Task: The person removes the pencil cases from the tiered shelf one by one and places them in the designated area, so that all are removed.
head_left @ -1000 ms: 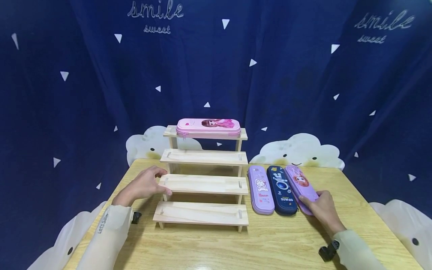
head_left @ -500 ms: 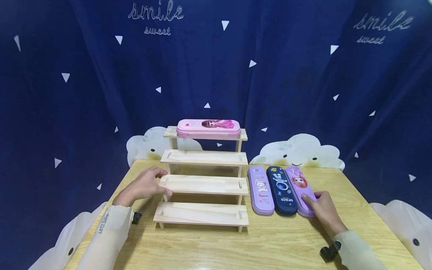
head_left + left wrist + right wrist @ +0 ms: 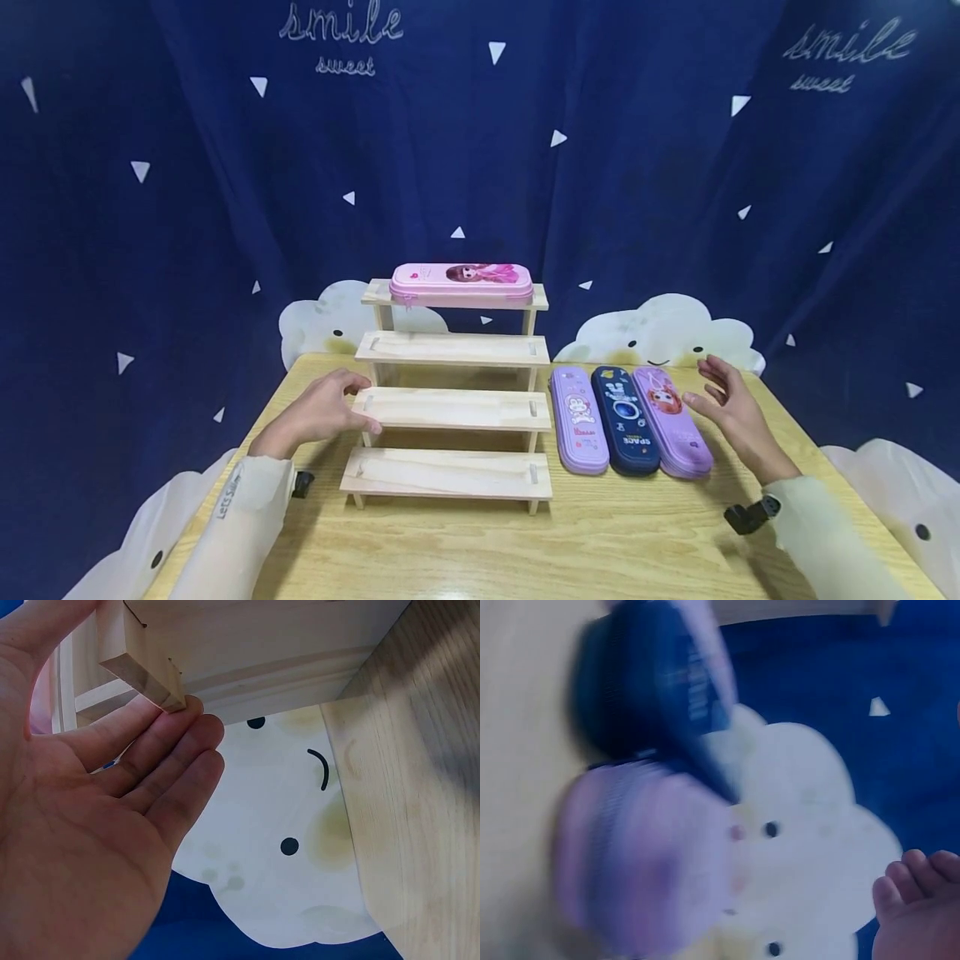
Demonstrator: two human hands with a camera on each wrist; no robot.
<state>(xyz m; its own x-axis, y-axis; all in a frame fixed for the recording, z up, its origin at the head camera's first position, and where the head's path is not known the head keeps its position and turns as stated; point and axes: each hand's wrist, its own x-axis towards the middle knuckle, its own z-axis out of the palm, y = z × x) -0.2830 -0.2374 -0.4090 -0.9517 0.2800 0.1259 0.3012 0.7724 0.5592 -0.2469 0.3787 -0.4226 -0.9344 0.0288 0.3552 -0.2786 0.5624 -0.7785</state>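
Observation:
A four-step wooden rack [image 3: 450, 410] stands on the table, and a pink pencil case [image 3: 461, 282] lies on its top step. My left hand [image 3: 321, 412] rests at the left end of the second step from the bottom. In the left wrist view the left hand [image 3: 97, 825] is flat, its fingertips touching the corner of the wooden step [image 3: 150, 671]. Right of the rack lie a light purple case [image 3: 579, 421], a navy case [image 3: 625, 421] and a purple case with a girl's picture [image 3: 671, 421]. My right hand [image 3: 729, 402] hovers open just right of that last case, apart from it.
The wooden table [image 3: 600, 542] has bare surface in front of the rack and cases. A dark blue curtain with white clouds hangs behind. The right wrist view is blurred, showing the navy case [image 3: 652, 690], the purple case [image 3: 645, 855] and fingertips [image 3: 919, 900].
My right hand let go of the purple girl case's near end and moved up and back to its far right side. That case now lies straight beside the navy one. The left hand stayed.

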